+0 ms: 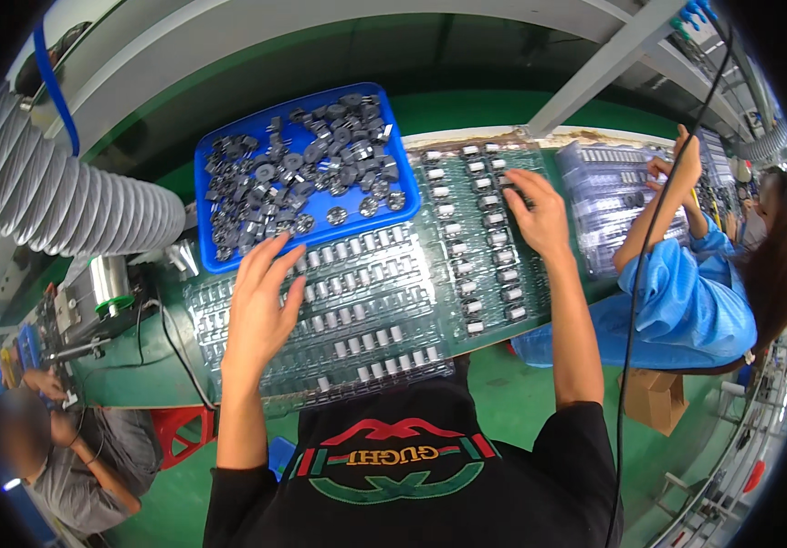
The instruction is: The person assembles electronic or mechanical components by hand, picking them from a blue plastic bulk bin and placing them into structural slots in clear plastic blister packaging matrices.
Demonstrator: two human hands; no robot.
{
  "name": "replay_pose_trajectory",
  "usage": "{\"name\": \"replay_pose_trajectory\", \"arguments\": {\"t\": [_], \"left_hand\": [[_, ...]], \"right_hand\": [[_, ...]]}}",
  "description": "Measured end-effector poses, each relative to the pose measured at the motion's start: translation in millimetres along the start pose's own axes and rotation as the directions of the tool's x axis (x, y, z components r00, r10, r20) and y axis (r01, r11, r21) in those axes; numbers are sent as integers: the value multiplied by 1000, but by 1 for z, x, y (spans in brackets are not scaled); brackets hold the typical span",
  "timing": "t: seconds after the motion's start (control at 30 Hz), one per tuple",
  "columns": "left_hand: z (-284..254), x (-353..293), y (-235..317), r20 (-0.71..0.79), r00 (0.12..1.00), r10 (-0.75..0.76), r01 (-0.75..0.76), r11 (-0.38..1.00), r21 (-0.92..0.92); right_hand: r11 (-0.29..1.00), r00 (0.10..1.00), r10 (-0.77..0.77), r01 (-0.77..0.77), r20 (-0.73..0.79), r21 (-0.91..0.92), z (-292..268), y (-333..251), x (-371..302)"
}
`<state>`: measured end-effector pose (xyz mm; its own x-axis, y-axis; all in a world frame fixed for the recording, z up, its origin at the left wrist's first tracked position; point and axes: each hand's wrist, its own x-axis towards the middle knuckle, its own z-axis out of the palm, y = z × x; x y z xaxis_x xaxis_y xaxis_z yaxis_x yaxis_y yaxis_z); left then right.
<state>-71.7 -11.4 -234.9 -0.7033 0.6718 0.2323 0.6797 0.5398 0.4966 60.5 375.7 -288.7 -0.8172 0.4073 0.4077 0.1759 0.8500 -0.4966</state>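
My left hand (264,306) reaches over the near edge of a blue tray (200,203), its fingers stretched out and thumb apart. Dark grey round parts (295,163) with metal pins are heaped in that tray. Under and beside this hand lies a clear plastic tray (298,352) with rows of small silver cylinders (359,313), some slots bare. My right hand (541,217) hovers over a second clear tray (463,215) to the right, fingers spread, fingertips beside a small silver-and-dark part (498,164). Columns of such parts fill it. Neither hand visibly holds anything.
A ribbed grey duct (83,196) and a wire spool (110,283) stand at left. A black cable (635,310) hangs at right. A co-worker in blue sleeves (686,292) handles stacked clear trays (585,196); another person (92,457) sits at lower left.
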Motion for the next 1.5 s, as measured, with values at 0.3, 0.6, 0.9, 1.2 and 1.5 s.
{"name": "replay_pose_trajectory", "arguments": {"t": [0.3,0.6,0.9,1.2,1.5], "left_hand": [[16,29,-36,-72,996,50,-39,989,142],[12,50,-50,3,1000,27,-27,1000,-15],[17,43,-64,-6,997,79,-78,996,45],[0,18,-32,-58,973,-225,132,740,-660],[8,-10,-22,189,890,-414,240,75,-968]], "right_hand": [[962,987,-145,124,73,243,11,-122,-36],[931,879,-361,322,310,170,79,-194,-40],[905,829,-422,365,367,217,71,-202,-35],[899,810,-423,320,406,298,77,-196,-29],[918,796,-380,260,472,300,72,-206,-27]]}}
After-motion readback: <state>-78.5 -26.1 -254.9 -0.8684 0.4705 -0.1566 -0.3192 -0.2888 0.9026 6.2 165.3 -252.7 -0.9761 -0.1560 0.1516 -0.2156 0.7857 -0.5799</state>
